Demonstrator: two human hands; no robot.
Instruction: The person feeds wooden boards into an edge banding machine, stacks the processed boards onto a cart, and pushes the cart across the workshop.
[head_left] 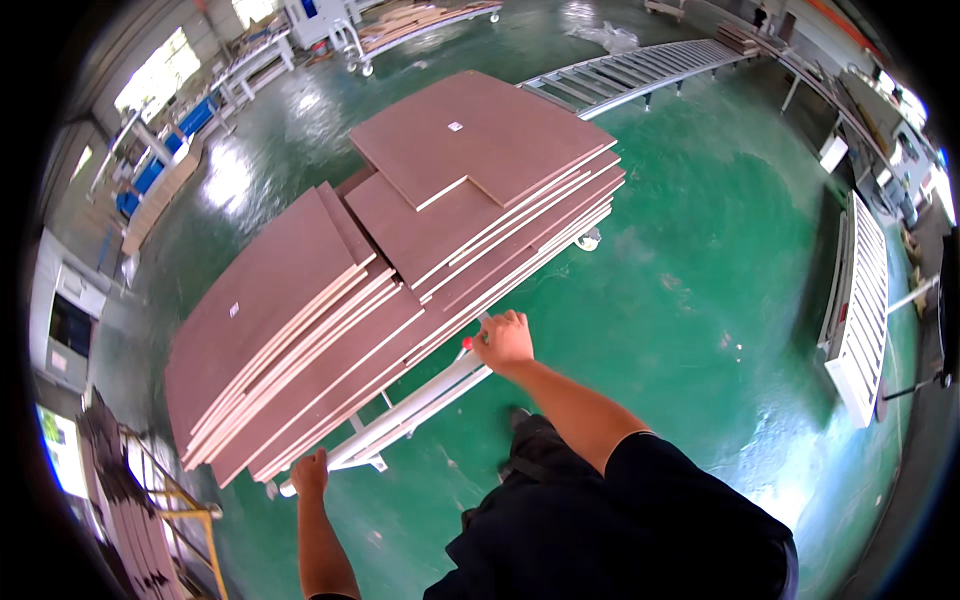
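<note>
At the far left I see a rack (150,500) with dark boards standing on edge, down by the lower corner. Just right of it is my left hand (311,471). Its fingers are curled around the near end of the white handle bar (420,405) of a cart. I cannot see the fingertips, since they wrap under the bar.

The cart carries a big pile of brown boards (300,340) with pale edges. They lie flat, one on top of the other. The pile runs from near my left hand up and away to the right. A second stack (480,135) sits on the far part of the pile, and its top board has a small white sticker. One more small white sticker is on the top board at the near left. A cart wheel (590,240) peeks out under the right side of the pile.

My right hand (503,340) is on the other end of the white bar, just beside the edge of the boards. Its fingers are bent and pressed close around the bar. A little red cap shows at the bar's tip, touching that hand.

The floor (700,290) is shiny green. Behind the boards a roller track (630,75) runs off to the upper right. Another white roller track (860,300) stands at the far right, well apart from the cart
</note>
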